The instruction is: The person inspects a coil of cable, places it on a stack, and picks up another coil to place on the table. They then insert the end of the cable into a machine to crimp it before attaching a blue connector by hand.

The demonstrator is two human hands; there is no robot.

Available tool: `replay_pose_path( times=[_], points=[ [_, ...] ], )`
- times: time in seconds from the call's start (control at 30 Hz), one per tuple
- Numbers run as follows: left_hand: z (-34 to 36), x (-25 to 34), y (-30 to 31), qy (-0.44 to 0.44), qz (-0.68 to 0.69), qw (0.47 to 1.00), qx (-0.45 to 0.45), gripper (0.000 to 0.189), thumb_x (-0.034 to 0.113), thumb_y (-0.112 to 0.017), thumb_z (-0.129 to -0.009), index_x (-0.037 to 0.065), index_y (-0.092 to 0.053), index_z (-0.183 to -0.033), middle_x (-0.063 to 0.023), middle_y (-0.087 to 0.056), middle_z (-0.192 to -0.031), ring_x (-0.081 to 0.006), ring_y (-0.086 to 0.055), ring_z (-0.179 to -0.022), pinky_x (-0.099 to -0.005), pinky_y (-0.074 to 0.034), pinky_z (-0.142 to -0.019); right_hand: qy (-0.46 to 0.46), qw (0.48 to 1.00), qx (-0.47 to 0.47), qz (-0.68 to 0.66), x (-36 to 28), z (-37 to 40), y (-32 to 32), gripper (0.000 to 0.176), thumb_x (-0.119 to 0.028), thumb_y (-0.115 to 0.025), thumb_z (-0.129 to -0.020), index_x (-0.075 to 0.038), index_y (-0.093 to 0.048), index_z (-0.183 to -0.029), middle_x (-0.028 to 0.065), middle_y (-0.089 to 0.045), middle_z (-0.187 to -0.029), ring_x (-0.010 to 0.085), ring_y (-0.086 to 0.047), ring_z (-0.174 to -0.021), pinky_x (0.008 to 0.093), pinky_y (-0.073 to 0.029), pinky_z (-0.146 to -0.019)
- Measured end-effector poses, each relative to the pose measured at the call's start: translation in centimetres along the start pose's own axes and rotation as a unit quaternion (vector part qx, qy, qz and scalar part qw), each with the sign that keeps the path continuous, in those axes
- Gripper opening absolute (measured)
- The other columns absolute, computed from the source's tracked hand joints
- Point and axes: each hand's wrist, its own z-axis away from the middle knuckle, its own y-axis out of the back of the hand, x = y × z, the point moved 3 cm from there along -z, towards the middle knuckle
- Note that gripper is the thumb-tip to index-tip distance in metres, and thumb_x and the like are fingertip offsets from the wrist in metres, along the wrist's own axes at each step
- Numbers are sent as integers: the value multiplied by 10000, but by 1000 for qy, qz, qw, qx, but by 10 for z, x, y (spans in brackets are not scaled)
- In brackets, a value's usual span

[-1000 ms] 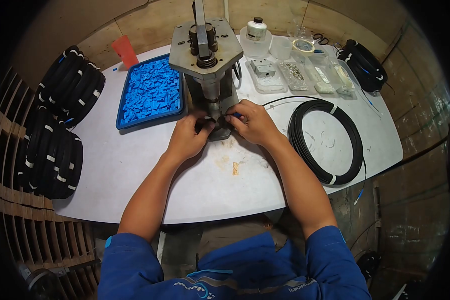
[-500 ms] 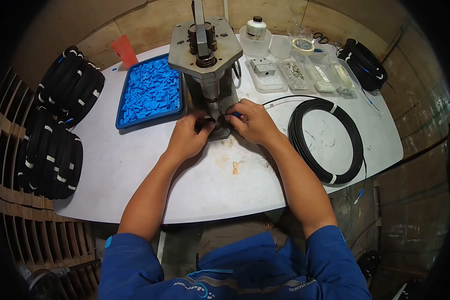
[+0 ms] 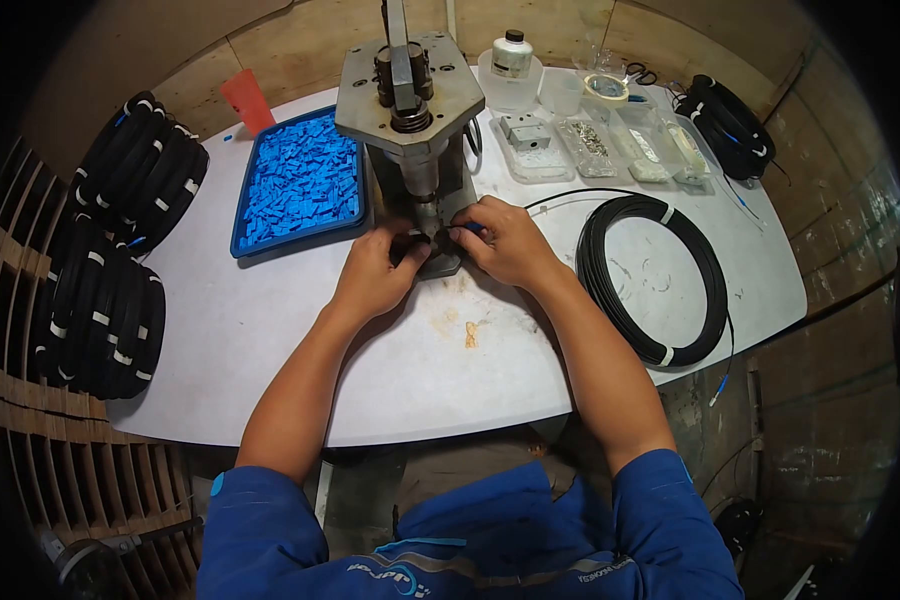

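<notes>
A metal press (image 3: pixel 410 90) stands at the back middle of the table, its ram pointing down at a small base. At the base's left side is my left hand (image 3: pixel 375 268), fingers curled and thumb pressed in on a dark part that I cannot make out. My right hand (image 3: pixel 505 240) is closed at the right side of the base, pinching the end of a black cable with a blue piece (image 3: pixel 475 228) showing between the fingers. From behind this hand the cable runs to a large black cable coil (image 3: pixel 705 270) on the right. The cable's tip under the ram is hidden.
A dark blue tray (image 3: pixel 300 242) full of small blue pieces lies left of the press. Several black cable coils (image 3: pixel 100 310) stack at the left edge. Plastic boxes of small parts (image 3: pixel 590 150), a white bottle (image 3: pixel 513 55) and a red cup (image 3: pixel 247 100) stand at the back.
</notes>
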Motion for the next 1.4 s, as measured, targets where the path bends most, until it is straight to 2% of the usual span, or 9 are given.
replay_pose_path(
  times=[0.07,0.13,0.17,0.57,0.63,0.73,1.07,1.4],
  points=[
    [0,0,0,3,2,1000,-4,419,223,-747,-900,-51,-652,-1203,-237,-731,-1057,-351,-726,-963,-402,-570,-857,-1,1000,-1,0,1,0,0,161,-201,-734,-888,-68,-723,-978,156,-662,-932,363,-661,-873,430,-538,-781],
    [0,0,0,-2,0,1000,-2,420,223,-747,-900,-52,-651,-1203,-238,-731,-1056,-352,-726,-961,-401,-570,-858,19,1000,7,24,1,-1,0,168,-170,-749,-889,-58,-738,-1013,133,-696,-928,299,-696,-794,368,-561,-735],
    [0,0,0,-7,-1,1000,0,420,222,-747,-899,-52,-650,-1202,-239,-730,-1055,-354,-726,-959,-401,-570,-860,19,1000,7,24,2,0,-1,168,-170,-749,-889,-58,-738,-1013,133,-696,-928,299,-696,-794,368,-561,-735],
    [1,0,-1,-6,-8,1000,-7,429,227,-742,-898,-49,-636,-1210,-244,-717,-1056,-367,-711,-986,-413,-561,-875,13,999,-8,29,2,0,-2,191,-189,-746,-897,-55,-731,-1033,138,-692,-932,303,-685,-789,376,-554,-732],
    [1,1,0,-7,-6,1000,-7,429,226,-740,-898,-49,-635,-1210,-243,-716,-1053,-368,-711,-982,-413,-561,-874,-17,999,-30,15,0,0,-1,191,-210,-725,-896,-64,-721,-1020,163,-674,-967,375,-660,-891,436,-535,-796],
    [1,2,0,-7,-3,1000,-6,427,225,-737,-898,-49,-635,-1209,-244,-717,-1052,-371,-712,-977,-414,-561,-873,-10,999,-29,13,-1,0,0,194,-202,-723,-896,-57,-716,-1025,169,-684,-970,383,-659,-895,442,-533,-798],
    [0,5,1,0,4,1000,-10,408,220,-722,-910,-53,-642,-1203,-253,-723,-1053,-381,-714,-983,-418,-557,-872,-9,1000,-1,-8,-1,-2,-1,173,-173,-729,-883,-38,-691,-986,184,-688,-929,397,-660,-871,453,-531,-779],
    [0,4,1,-20,-13,1000,4,346,208,-687,-941,-53,-649,-1165,-258,-716,-1014,-386,-709,-962,-427,-547,-857,19,1000,9,4,4,-2,-3,148,-144,-754,-858,-70,-700,-974,162,-676,-924,383,-660,-827,444,-534,-739]
  ],
)
